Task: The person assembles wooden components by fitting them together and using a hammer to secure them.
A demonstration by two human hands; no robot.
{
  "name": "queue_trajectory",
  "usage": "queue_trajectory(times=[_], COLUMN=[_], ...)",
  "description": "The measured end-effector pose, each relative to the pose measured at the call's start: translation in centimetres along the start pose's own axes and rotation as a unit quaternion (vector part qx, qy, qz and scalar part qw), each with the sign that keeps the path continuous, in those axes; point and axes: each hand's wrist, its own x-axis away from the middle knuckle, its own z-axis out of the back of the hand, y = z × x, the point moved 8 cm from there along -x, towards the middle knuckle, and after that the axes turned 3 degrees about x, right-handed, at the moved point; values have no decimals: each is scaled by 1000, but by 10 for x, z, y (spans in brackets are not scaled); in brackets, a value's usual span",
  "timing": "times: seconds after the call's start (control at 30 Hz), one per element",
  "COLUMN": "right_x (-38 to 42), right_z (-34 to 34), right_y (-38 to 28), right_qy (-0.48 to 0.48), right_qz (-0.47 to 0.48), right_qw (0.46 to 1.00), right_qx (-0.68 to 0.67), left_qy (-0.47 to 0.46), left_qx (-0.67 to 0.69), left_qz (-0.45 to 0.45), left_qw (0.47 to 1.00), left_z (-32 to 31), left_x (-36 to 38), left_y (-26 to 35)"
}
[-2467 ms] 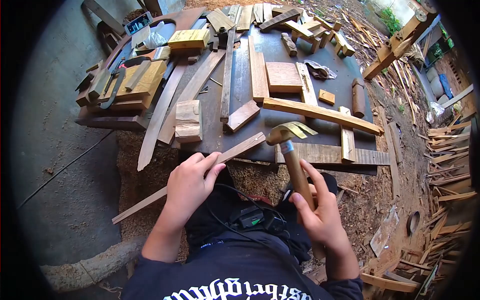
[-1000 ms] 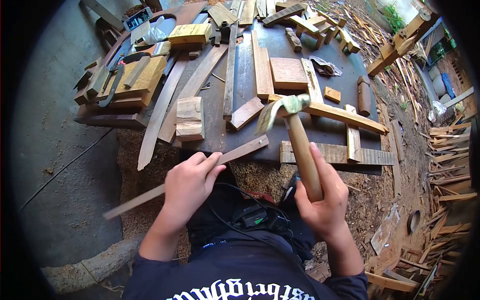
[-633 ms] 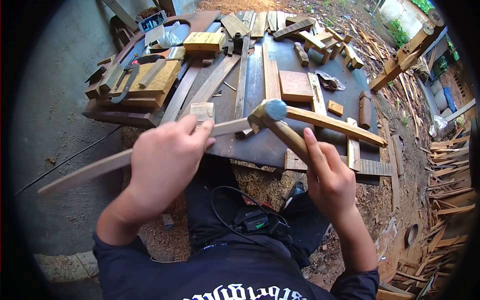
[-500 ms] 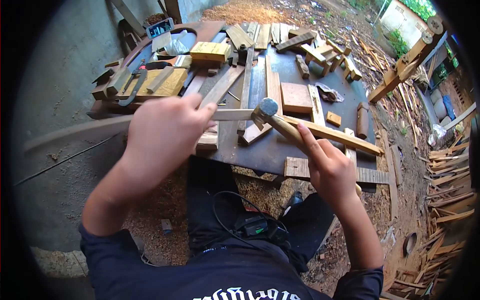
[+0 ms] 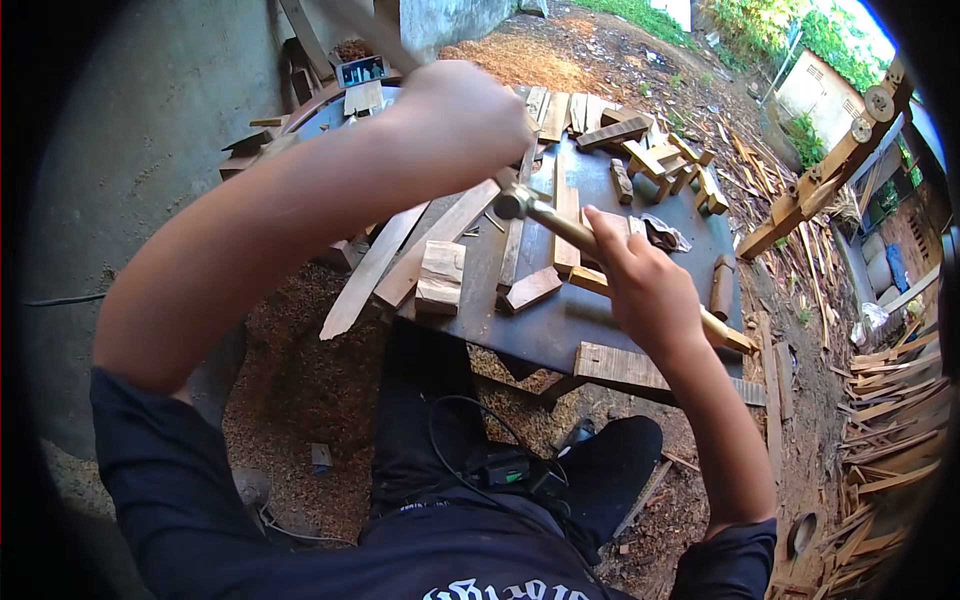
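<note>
My left hand (image 5: 468, 118) is raised over the back left of the work table (image 5: 480, 325), closed around a long wooden strip (image 5: 378, 38) that runs up and to the left. The strip's near end is close to the hammer's head. In my right hand (image 5: 655, 300) is a hammer (image 5: 565, 228), gripped by its wooden handle with the metal head pointing left. A squared wooden block (image 5: 440, 277) and a smaller block (image 5: 533, 288) lie on the table below the hammer's head.
Loose boards (image 5: 375, 270) lie at the table's left. Small wooden pieces (image 5: 665, 165) are stacked at the back right, near a crumpled cloth (image 5: 665, 233). A phone (image 5: 362, 71) leans at the back left. A wooden post (image 5: 830, 165) rises beyond the table's right side.
My left hand has moved up and right, swinging the strip from pointing left to pointing up and left. The hammer has shifted slightly, still in my right hand. The view has shifted too.
</note>
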Motion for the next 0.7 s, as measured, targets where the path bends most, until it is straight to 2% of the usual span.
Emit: queue_trajectory(times=[0.07, 0.3, 0.33, 0.37, 0.43, 0.53, 0.7], right_x=[-14, -37, -39, -43, -49, -54, -52], right_z=[-18, -74, -79, -81, -81, -81, -78], right_y=[-1, -1, -7, -13, -20, -27, -20], right_qy=[-41, -86, -108, -129, -124, -128, -154], right_qz=[-32, -66, -73, -78, -61, -40, -61], right_qw=[998, 994, 991, 988, 990, 990, 985], right_qx=[45, -13, -17, -20, -29, -38, -58], left_qy=[-17, -113, -153, -186, -155, -142, -73], left_qx=[-4, 16, -47, -45, -79, -50, -18], left_qz=[0, 21, 35, 125, 74, 58, 105], left_qw=[1000, 993, 986, 973, 982, 987, 992], left_z=[-11, -66, -87, -114, -130, -99, -69], left_x=[-32, -83, -92, -105, -110, -99, -66], left_y=[14, 22, 27, 27, 48, 52, 6])
